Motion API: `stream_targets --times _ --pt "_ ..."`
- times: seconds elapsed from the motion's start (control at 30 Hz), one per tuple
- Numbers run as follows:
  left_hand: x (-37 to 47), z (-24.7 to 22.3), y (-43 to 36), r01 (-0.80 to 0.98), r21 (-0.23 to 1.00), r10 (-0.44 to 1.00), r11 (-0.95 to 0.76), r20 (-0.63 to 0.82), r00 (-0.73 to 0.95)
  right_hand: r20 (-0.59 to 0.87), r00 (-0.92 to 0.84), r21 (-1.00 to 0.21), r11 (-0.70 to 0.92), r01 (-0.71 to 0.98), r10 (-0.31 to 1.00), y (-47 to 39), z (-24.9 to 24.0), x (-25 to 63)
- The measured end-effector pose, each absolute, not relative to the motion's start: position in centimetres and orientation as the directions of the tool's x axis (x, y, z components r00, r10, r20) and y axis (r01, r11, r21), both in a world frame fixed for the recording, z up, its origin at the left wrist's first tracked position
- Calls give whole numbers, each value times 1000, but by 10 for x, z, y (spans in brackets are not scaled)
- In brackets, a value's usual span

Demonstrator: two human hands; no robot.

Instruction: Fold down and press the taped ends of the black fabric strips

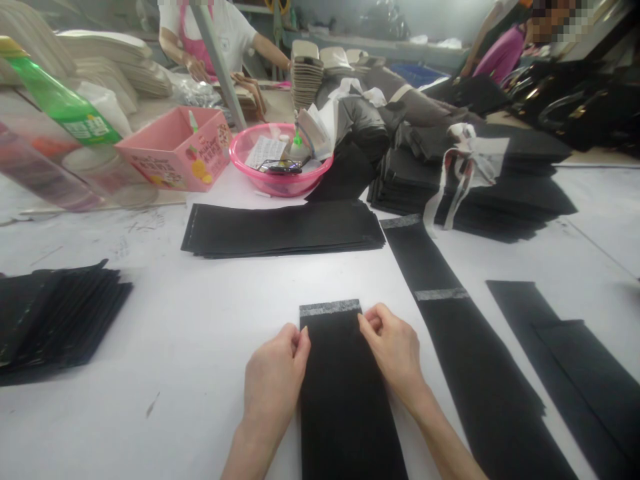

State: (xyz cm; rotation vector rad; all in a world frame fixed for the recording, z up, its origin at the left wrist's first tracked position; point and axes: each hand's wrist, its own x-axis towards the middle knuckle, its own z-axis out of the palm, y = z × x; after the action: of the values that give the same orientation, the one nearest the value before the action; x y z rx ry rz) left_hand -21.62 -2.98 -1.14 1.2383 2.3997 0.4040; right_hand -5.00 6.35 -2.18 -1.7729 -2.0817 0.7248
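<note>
A long black strip of fabric-like material (345, 400) lies on the white table, with a greyish band across its far end. My left hand (277, 373) pinches its left edge just below that band. On the opposite edge, my right hand (393, 347) grips it between thumb and fingers at about the same height. To the right of my right hand, more black strips (480, 353) lie slantwise, one with a similar grey band. A flat stack of black pieces (285, 230) rests beyond both hands.
At left sits a fanned pile of black pieces (60, 320). Farther back stand a pink box (175, 153), a pink basin (280, 180) of small items, a green bottle (65, 100) and a tied black stack (480, 193). Other people are across the table.
</note>
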Motion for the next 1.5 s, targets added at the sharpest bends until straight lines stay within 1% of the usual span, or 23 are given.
stream_targets --times 0.57,0.83,1.0,1.27,1.4,1.5 --pt "-216 -13 -30 724 410 829 555 -204 -520 -83 -188 -552 112 827 979 63 -22 -51" --pt "-214 -14 -30 756 364 837 544 -179 -517 -78 -181 -530 113 841 980 62 -20 -53" --pt "-213 -13 -30 780 323 843 536 -157 -515 -79 -185 -491 123 862 980 61 -20 -53" --pt "-209 -9 -28 823 205 849 529 -142 -510 -9 -191 -407 171 897 982 58 -21 -56" --pt "-208 -9 -29 841 151 854 520 -130 -504 64 -231 -369 238 899 971 55 -21 -55" --pt "-207 -9 -31 837 118 846 534 -78 -528 118 -279 -317 303 899 953 52 -22 -55"
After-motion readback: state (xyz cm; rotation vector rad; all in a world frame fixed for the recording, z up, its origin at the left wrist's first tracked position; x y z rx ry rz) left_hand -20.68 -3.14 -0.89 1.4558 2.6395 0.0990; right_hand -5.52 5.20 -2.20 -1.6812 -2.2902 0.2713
